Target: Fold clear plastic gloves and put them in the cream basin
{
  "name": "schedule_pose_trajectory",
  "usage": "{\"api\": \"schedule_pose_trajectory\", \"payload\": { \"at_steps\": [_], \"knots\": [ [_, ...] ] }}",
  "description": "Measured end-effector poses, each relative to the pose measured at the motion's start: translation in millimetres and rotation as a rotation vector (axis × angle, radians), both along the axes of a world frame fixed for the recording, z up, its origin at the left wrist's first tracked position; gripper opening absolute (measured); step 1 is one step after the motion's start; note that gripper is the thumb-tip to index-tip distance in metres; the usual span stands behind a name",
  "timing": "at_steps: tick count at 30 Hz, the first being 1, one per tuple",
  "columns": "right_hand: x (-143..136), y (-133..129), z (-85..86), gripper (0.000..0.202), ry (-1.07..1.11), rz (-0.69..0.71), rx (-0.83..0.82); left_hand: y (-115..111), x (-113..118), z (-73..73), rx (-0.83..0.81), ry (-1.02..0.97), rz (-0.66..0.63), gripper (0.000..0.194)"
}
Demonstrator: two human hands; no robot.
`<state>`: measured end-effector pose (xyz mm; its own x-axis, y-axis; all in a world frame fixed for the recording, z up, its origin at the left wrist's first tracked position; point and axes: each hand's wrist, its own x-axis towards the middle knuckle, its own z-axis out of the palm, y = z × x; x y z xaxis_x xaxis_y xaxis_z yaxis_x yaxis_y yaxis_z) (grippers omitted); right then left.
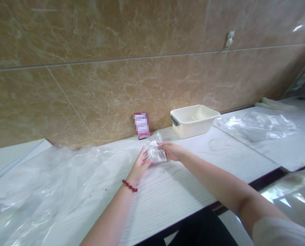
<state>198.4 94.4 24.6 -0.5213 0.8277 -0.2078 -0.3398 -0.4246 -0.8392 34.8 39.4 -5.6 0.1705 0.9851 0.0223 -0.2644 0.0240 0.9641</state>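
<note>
Clear plastic bag (156, 152), one. Lay between the fingers of both hands, over the white tabletop (173, 191); could not be told whether touching it.

Left hand (139, 164), one. Was set at the bag's left and lower edge, fingers a little apart and touching the film; could not be told whether clamped. Wore a red beaded bracelet (129, 186) at the wrist, nearer the body than the fingers.

Right hand (172, 151), one. Was pinched on the bag's right side, thumb and fingertips drawn together on the film.

Condition of bag. Looked small, transparent, glossy and creased, with white glints; rose to a peak beyond the fingers.

Also recorded. Red-edged panel (141, 125), face blurred: stood just beyond the fingers, against the marbled wall (111, 99). Cream tub (195, 128), grey handle: stood beyond and right of the right fingers. Clear sheeting (65, 177), loose: was spread left of the left fingers. Crumpled clear plastic (260, 126): lay well right of the right fingers, past the tub.
</note>
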Motion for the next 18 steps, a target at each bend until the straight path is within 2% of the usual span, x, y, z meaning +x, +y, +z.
{"api": "schedule_pose_trajectory", "payload": {
  "at_steps": [3, 6, 12, 14, 16, 18],
  "knots": [
    [7.7, 8.2, 10.8, 0.014, 0.025, -0.057, 0.053, 0.2, -1.0, 0.8, -0.04, -0.068, -0.037, 0.07],
    [23.8, 17.9, 34.2, 0.017, 0.026, -0.144, 0.12, 0.4, -0.3, 2.1, -0.066, -0.104, -0.054, 0.072],
    [88.8, 52.5, 117.8, 0.02, -0.12, -0.242, 0.34, 0.1, 0.9, 6.7, -0.107, -0.069, -0.05, 0.068],
    [113.6, 71.4, 138.4, 0.019, -0.219, -0.245, 0.381, -0.1, 1.1, 8.6, -0.1, -0.064, -0.056, 0.066],
    [134.9, 91.6, 148.0, 0.018, -0.336, -0.224, 0.374, -0.2, 1.4, 10.3, -0.101, -0.064, -0.057, 0.064],
    [150.5, 109.9, 147.2, 0.017, -0.427, -0.216, 0.348, -0.1, 1.7, 11.6, -0.108, -0.066, -0.059, 0.063]
  ]
}}
